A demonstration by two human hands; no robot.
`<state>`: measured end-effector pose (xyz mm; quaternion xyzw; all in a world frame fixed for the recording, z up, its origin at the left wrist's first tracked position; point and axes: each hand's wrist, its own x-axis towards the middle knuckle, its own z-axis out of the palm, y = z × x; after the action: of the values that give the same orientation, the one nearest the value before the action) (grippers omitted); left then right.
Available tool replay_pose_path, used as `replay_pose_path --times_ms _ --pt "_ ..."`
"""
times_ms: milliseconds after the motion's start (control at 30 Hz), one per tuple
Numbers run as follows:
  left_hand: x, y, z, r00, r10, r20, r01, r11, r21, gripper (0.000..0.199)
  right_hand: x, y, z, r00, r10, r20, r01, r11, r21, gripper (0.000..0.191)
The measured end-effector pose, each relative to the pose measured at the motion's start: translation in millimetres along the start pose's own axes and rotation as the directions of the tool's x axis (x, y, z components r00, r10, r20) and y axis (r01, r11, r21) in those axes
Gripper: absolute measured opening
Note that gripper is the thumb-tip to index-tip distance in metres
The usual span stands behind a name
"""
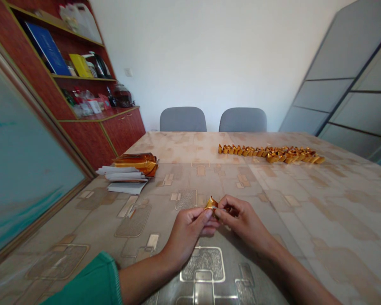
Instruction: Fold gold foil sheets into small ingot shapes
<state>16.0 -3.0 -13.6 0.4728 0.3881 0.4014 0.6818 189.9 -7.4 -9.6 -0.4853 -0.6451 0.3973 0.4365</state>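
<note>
A small piece of folded gold foil paper (211,203) is held up just above the table, near the middle of the view. My left hand (195,221) pinches its left side and underside between thumb and fingers. On the other side, my right hand (238,212) is closed on the right end of the paper, thumb and fingertips pressed together. Part of the paper is hidden behind the fingers. Farther off to the right stand rows of folded gold paper ingots (290,156). Toward the left lies a stack of gold foil paper sheets (136,161), some showing white undersides.
A patterned cover lies over the table (184,173). Two grey chairs (183,119) stand at its far side, against the wall. A red wooden cabinet (114,129) with loaded shelves is at the left, and a grey panelled cabinet (330,63) at the right.
</note>
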Motion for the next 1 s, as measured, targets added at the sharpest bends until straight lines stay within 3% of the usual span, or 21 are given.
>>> replay_pose_path --times_ms 600,1000 --pt "-1.7 -3.7 -1.1 0.998 0.041 0.048 -0.042 0.999 0.027 0.055 -0.9 9.9 -2.2 0.999 -0.039 0.017 0.038 0.999 0.020 0.022" --pt "2.5 -1.3 -3.5 0.998 -0.029 0.053 0.031 0.999 -0.026 0.051 1.3 6.1 4.0 0.999 -0.037 0.012 0.036 0.999 0.036 0.023"
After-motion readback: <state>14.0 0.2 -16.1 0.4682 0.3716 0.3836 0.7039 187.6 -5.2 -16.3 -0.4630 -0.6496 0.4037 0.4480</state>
